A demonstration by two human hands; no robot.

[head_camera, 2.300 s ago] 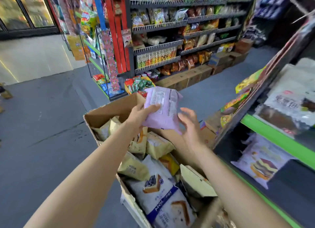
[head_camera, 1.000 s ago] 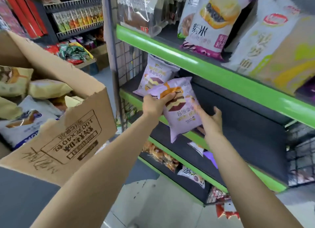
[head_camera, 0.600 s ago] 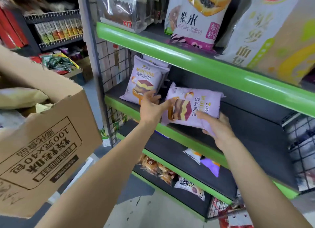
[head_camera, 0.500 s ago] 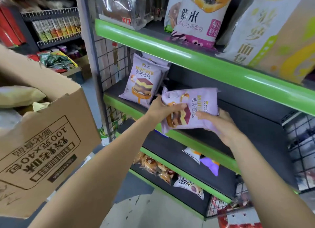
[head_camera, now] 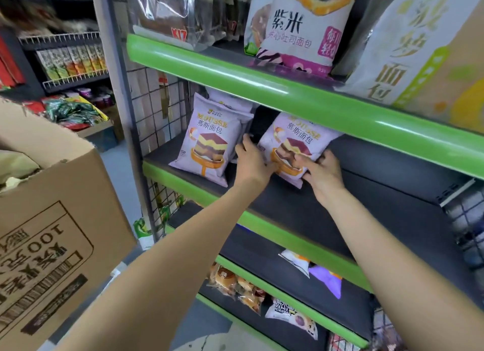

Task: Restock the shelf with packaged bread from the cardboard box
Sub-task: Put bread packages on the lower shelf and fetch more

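Observation:
A lilac mousse bread packet stands upright and leaning back on the dark middle shelf with the green front edge. My left hand touches its lower left side. My right hand grips its lower right corner. A second, identical lilac packet leans upright just to the left, with more packets behind it. The cardboard box fills the lower left, with yellowish packets showing at its top.
The upper shelf carries large bread bags close above my hands. A wire mesh side panel closes the shelf's left end. Lower shelves hold a few bread packets. Another snack rack stands across the aisle.
The packet went from lying sideways in both hands at the shelf's front edge to standing upright deeper on the shelf. My hands slid to its lower edge.

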